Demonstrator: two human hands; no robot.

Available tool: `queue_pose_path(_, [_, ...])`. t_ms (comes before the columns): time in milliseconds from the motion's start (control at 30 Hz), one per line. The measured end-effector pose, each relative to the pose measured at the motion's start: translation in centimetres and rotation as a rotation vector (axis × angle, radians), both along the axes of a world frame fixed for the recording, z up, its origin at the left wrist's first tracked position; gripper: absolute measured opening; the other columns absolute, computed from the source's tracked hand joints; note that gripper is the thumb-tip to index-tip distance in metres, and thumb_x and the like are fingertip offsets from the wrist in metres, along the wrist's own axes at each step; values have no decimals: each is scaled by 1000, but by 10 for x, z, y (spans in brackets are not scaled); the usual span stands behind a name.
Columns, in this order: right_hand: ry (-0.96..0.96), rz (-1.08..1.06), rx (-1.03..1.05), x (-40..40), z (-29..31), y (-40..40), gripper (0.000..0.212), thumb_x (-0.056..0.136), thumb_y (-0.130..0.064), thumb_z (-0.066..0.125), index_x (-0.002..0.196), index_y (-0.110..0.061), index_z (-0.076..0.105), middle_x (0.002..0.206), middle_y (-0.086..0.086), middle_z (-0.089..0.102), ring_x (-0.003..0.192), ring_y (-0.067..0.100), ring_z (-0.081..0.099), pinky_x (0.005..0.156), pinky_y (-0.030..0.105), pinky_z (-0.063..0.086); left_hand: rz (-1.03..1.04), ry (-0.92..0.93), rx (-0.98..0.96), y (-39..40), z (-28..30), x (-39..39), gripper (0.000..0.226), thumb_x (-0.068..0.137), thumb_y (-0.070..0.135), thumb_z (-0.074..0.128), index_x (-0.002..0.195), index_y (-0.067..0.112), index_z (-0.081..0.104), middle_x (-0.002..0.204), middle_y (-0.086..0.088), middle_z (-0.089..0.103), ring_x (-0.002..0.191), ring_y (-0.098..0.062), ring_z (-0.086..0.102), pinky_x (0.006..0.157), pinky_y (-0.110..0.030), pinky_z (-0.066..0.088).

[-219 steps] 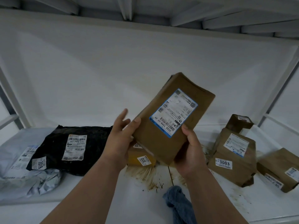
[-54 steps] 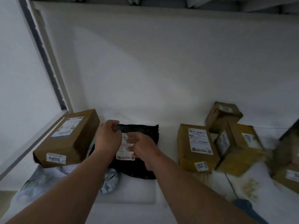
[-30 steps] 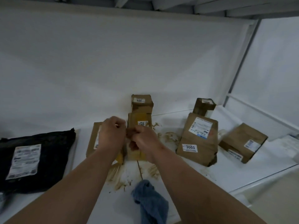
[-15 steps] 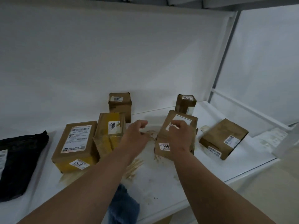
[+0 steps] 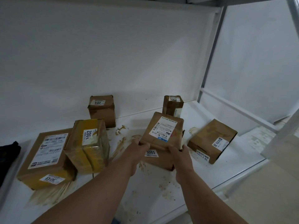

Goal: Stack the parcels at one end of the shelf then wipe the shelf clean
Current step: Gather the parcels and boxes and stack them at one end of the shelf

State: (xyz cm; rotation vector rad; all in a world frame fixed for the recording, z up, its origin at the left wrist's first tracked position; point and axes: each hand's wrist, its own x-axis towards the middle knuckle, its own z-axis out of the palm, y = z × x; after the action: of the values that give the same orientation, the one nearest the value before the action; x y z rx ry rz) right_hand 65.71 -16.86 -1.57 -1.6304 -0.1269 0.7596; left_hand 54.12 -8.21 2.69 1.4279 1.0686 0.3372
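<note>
A brown parcel labelled 3003 (image 5: 161, 136) stands in the middle of the white shelf (image 5: 161, 199). My left hand (image 5: 137, 149) grips its near left edge and my right hand (image 5: 179, 154) grips its near right edge. Left of it stand a yellow-taped parcel marked 002 (image 5: 89, 146) and a flat box marked 3013 (image 5: 47, 157). A small box (image 5: 102, 110) sits against the back wall, another small box (image 5: 173, 105) stands behind the held parcel, and a brown box (image 5: 212, 140) lies to the right.
Brown smears and crumbs (image 5: 119, 139) cover the shelf around the parcels. A black bag's corner (image 5: 8, 152) shows at the far left. A white upright post (image 5: 210, 54) and side rail (image 5: 234, 107) close the shelf's right end. A blue cloth's edge (image 5: 115, 221) peeks at the bottom.
The view swung from the left end to the right end of the shelf. My hands left the black bag, reached past the middle boxes and now both hold the 3003 parcel.
</note>
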Motion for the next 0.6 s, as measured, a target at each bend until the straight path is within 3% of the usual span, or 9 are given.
queue_pose_path(133, [78, -17, 9, 7, -1, 3, 37, 86, -36, 63, 119, -20, 57, 112, 9, 67, 95, 28, 67, 80, 44, 58, -13, 1, -50, 0, -3, 5, 17, 97, 25, 49, 113, 30, 54, 105, -1, 65, 95, -12, 59, 87, -32, 46])
queue_pose_path(267, [174, -85, 61, 10, -1, 2, 34, 88, -34, 63, 115, -14, 61, 103, 10, 69, 91, 27, 67, 67, 35, 53, 17, -69, -28, 0, -3, 8, 13, 96, 35, 49, 107, 36, 56, 108, 5, 64, 98, -14, 62, 84, -31, 49])
queue_pose_path(367, [173, -115, 112, 5, 4, -2, 29, 89, -34, 62, 112, -16, 60, 101, 8, 68, 87, 25, 65, 61, 32, 49, 70, -130, -13, 1, -4, 9, 20, 94, 42, 52, 110, 31, 57, 107, 4, 64, 99, -17, 64, 91, -37, 52])
queue_pose_path(500, [173, -93, 265, -1, 11, -8, 22, 90, -24, 62, 111, -19, 61, 103, 4, 70, 93, 22, 67, 65, 31, 50, 173, -200, -12, 1, 1, 5, 11, 96, 31, 54, 102, 23, 57, 105, 0, 60, 97, -18, 61, 92, -39, 53])
queue_pose_path(600, [94, -11, 325, -4, 15, -13, 22, 87, -9, 60, 107, -20, 61, 104, 3, 72, 98, 20, 66, 71, 30, 48, 254, -254, -92, 1, 3, -1, 15, 97, 12, 47, 108, 17, 54, 109, -4, 58, 99, -19, 57, 92, -41, 53])
